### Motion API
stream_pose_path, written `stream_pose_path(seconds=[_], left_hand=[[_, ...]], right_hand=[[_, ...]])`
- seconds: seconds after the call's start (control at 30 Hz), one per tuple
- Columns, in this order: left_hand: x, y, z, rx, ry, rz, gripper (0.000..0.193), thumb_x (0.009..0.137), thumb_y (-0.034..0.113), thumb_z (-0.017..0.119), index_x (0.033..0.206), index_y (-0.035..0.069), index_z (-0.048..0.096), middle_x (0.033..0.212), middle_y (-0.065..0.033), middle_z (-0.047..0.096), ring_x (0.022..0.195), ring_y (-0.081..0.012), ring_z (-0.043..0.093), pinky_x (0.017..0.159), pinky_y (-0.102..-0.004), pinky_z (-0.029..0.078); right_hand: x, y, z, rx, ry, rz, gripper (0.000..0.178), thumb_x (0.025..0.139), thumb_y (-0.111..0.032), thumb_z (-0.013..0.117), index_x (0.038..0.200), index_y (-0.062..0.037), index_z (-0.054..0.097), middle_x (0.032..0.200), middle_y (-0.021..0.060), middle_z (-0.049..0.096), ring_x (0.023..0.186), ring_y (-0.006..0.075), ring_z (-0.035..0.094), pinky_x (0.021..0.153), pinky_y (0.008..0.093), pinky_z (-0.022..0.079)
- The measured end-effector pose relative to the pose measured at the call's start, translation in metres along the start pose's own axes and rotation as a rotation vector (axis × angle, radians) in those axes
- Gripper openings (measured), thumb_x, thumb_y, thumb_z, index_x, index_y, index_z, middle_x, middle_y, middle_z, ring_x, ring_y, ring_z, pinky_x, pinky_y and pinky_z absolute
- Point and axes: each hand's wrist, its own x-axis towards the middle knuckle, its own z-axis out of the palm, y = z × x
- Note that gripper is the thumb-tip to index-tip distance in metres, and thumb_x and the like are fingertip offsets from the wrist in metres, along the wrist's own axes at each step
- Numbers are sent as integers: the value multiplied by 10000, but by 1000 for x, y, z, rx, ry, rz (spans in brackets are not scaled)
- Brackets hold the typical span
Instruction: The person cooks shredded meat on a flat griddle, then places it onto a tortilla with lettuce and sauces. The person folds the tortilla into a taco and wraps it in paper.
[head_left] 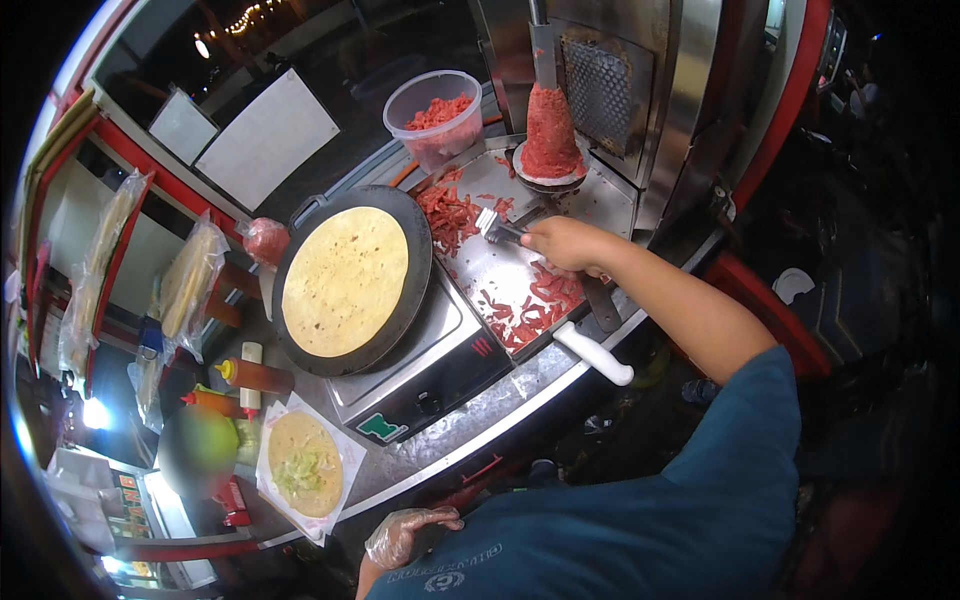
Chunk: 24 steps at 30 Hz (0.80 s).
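Your right hand (568,244) grips dark-handled metal tool (499,230) above metal tray (500,280); likely light, stiff, best held by handle. Meat strips (450,214) in tray probably soft, slippery. Gloved left hand (402,535), left of tray, half-curled; cannot tell if empty.

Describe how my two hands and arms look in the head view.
The left hand wears a loose, wrinkled, see-through plastic glove. The right hand shows no glove, and its forearm is uncovered below a short dark teal sleeve. The left sleeve can't be made out.
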Motion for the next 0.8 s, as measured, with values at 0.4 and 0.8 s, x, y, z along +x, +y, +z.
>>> stream_pose_path(seconds=[0.4,0.8], left_hand=[[6,30,8,8,-72,176,857,1008,713,338,1128,-44,720,1224,-239,717,1244,-368,649,1127,-472,461],[-167,-76,-119,-650,1358,784,856,1029,436,574,1674,290,32,1694,-186,239,1396,-411,480,1172,-556,397]], right_hand=[[216,-33,61,24,432,-68,393,1013,-384,658,969,6,694,749,160,667,602,264,626,488,442,486],[18,-120,16,-170,564,-393,313,1021,-275,637,883,-32,779,660,-37,558,632,86,501,560,330,406]])
